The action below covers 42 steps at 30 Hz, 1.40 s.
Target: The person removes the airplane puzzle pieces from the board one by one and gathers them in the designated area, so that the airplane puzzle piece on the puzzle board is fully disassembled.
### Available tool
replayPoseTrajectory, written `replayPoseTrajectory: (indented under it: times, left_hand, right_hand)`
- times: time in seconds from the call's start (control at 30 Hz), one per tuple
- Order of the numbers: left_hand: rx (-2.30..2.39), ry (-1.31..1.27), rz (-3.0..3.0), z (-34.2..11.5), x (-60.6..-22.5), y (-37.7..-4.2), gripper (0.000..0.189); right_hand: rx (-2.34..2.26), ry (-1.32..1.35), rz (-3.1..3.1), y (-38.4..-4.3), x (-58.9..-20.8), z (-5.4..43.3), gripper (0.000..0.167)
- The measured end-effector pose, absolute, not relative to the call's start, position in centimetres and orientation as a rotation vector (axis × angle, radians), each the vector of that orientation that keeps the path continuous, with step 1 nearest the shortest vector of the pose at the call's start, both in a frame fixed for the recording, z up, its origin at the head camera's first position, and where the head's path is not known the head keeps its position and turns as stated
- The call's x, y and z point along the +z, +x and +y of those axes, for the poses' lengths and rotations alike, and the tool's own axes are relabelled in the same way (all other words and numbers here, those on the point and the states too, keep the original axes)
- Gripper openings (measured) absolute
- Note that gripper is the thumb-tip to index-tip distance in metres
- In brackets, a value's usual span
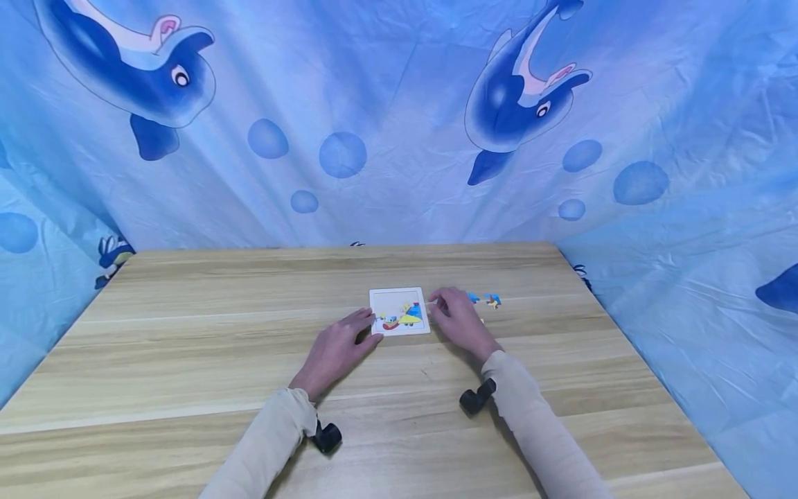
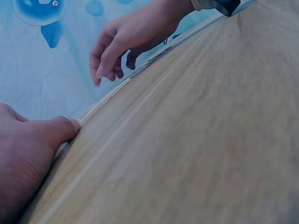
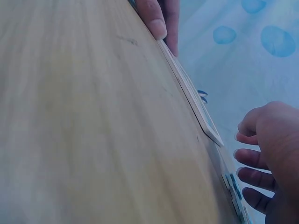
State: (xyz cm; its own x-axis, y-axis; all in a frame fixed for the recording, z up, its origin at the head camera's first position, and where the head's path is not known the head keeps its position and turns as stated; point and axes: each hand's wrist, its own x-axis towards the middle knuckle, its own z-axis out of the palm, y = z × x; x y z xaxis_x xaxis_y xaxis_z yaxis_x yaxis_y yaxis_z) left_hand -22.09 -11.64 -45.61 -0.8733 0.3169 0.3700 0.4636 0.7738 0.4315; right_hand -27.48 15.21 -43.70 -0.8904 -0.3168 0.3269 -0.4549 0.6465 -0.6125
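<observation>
Okay, so a small puzzle board is being shown lying flat on a wooden table, its pale border being touched at the left side and near left corner by the left hand. That hand's fingers are being held fairly straight and unclenched, with the thumb being rested at the board's near edge. Part of a cartoon picture in yellow, blue and red is being displayed across the board's lower and right area, while bare backing is being left visible at its upper left. Just right of the board, the right hand is being held over the table, its fingers loosely bent and released. Farther right of the board, loose puzzle pieces are being seen, one being partly covered by that hand. Behind the board, a blue curtain with cartoon sea animals and bubbles is being displayed.
</observation>
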Motion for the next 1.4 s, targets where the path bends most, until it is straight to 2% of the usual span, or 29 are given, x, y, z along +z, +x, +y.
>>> replayPoseTrajectory:
  times: [0.87, 1.4]
  left_hand:
    - [-0.761, -0.607, -2.689, -11.7, -45.6, -22.2, 0.046]
    - [-0.745, -0.605, -2.682, -11.7, -45.6, -22.1, 0.048]
  right_hand:
    - [0.849, 0.726, -2.754, -28.5, -43.9, 11.8, 0.014]
    - [0.851, 0.655, -2.814, -28.3, -43.7, 10.9, 0.016]
